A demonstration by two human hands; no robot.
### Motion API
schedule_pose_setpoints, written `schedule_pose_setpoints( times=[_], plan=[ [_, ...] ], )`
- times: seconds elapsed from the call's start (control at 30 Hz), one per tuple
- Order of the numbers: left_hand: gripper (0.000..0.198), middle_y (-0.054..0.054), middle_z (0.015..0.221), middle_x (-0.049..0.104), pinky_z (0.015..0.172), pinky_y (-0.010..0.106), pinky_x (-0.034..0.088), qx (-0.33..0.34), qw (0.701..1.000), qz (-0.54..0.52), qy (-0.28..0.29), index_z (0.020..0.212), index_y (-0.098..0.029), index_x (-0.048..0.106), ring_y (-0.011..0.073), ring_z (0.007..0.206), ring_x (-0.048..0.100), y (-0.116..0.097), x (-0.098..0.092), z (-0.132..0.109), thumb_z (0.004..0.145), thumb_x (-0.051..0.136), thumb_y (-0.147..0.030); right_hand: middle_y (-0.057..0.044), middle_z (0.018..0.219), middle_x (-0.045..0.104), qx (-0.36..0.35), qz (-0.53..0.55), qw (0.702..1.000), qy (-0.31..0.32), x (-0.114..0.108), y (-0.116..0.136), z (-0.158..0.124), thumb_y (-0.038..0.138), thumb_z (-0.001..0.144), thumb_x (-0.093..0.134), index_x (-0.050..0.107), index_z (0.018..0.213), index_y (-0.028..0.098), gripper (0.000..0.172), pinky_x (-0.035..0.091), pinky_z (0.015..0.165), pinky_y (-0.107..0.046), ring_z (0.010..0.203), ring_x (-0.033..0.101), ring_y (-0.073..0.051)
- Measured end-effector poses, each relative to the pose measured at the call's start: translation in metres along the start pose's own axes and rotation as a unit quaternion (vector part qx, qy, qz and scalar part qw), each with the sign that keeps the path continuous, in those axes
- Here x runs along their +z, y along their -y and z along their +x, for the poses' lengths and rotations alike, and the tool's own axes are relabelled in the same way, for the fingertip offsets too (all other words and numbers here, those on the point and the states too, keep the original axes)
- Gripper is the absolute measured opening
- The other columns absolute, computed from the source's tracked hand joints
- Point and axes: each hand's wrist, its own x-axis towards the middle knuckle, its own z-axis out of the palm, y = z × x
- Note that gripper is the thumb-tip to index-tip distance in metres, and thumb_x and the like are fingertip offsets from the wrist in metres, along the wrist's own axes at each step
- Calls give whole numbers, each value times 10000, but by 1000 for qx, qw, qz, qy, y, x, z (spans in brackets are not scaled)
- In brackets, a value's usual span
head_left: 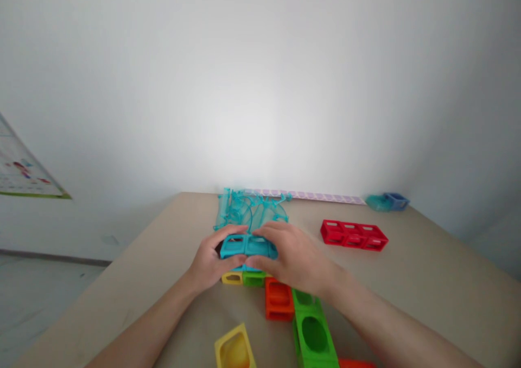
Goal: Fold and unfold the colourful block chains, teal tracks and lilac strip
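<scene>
Between my left hand (208, 264) and my right hand (295, 254) I have the blue blocks (246, 245), the fingers of both closed around them. Just in front of the blue blocks show a small yellow block (233, 283) and a small green block (253, 283). Behind the blue blocks lie teal pieces (244, 209); well to their right, a red row (353, 235).

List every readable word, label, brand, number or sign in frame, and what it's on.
No readable text.
Wall poster: faint marks, possibly text; too small and blurred to read.
Held blue blocks: no lettering visible.
Red blocks: none visible.
</scene>
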Motion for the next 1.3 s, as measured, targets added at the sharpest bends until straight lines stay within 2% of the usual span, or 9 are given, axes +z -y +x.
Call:
schedule_pose_setpoints(
  times=[0.13, 0.3, 0.4, 0.47, 0.63, 0.83, 0.97, 1.1, 1.3],
  plan=[
    [571, 95, 1182, 652, 894, 329, 497, -15, 1000, -15, 8, 1185, -197, 620, 253, 1042, 621, 2, 0, -1, 661, 787, -350, -106, 1036, 687, -9, 8, 999, 29, 6, 0, 2, 568, 837, 565, 634, 1188, 179, 528, 417, 861, -305, 991, 609, -237],
    [404, 74, 1038, 679, 813, 295, 508, -10, 1000, -1, -9, 1044, -174, 691, 233, 953, 631, 2, -1, 3, 705, 741, -388, -43, 726, 669, 82, 140, 986, 19, -1, -24, 12, 652, 905, 303, 704, 901, 144, 647, 444, 647, -280, 681, 598, -189],
    [363, 62, 1014, 687, 800, 279, 505, -18, 999, -10, -30, 1025, -182, 701, 223, 940, 633, 2, -2, 4, 732, 714, -396, -68, 803, 682, 100, 204, 974, -14, -8, -31, 14, 680, 891, 285, 694, 903, 139, 679, 474, 720, -318, 807, 614, -230],
    [352, 59, 1009, 692, 796, 275, 506, -20, 999, -14, -35, 1015, -184, 704, 221, 935, 637, 2, -2, 4, 732, 714, -392, -79, 867, 687, 100, 216, 971, -2, -11, -31, 13, 668, 898, 284, 690, 940, 142, 666, 479, 751, -329, 858, 614, -238],
    [374, 73, 1048, 693, 835, 287, 506, -11, 998, -14, -59, 1017, -175, 700, 232, 975, 636, 2, -1, 3, 702, 743, -372, -67, 1027, 667, 58, 160, 984, 62, -17, -27, 8, 520, 796, 621, 612, 1169, 160, 518, 476, 728, -286, 859, 613, -208],
    [422, 74, 1039, 707, 832, 291, 511, -16, 998, -30, -60, 1083, -183, 684, 230, 970, 644, 1, -2, 4, 704, 743, -360, -24, 917, 677, 35, 116, 989, 81, -19, -29, 7, 384, 759, 696, 634, 1114, 179, 415, 463, 655, -249, 759, 611, -166],
    [320, 78, 1042, 709, 834, 302, 508, -34, 996, -48, -63, 997, -175, 726, 247, 982, 641, 9, -2, 5, 741, 710, -367, -89, 1041, 668, -62, 23, 997, 33, -17, -31, 6, 372, 771, 712, 581, 1220, 155, 516, 478, 787, -306, 893, 622, -215],
    [335, 96, 1016, 722, 802, 332, 522, -77, 986, -127, -80, 1008, -155, 723, 264, 927, 661, 22, -1, 7, 759, 691, -376, -156, 1190, 602, -215, -59, 975, -6, -9, -36, 4, 248, 875, 587, 437, 1349, 124, 513, 446, 918, -351, 1092, 559, -246],
    [319, 81, 969, 726, 766, 310, 517, -83, 984, -140, -71, 992, -172, 727, 243, 870, 661, 25, -2, 7, 745, 708, -374, -137, 1212, 594, -266, -83, 960, -29, -5, -38, 3, 183, 890, 532, 419, 1336, 157, 461, 422, 966, -337, 1120, 547, -219]
  ],
)
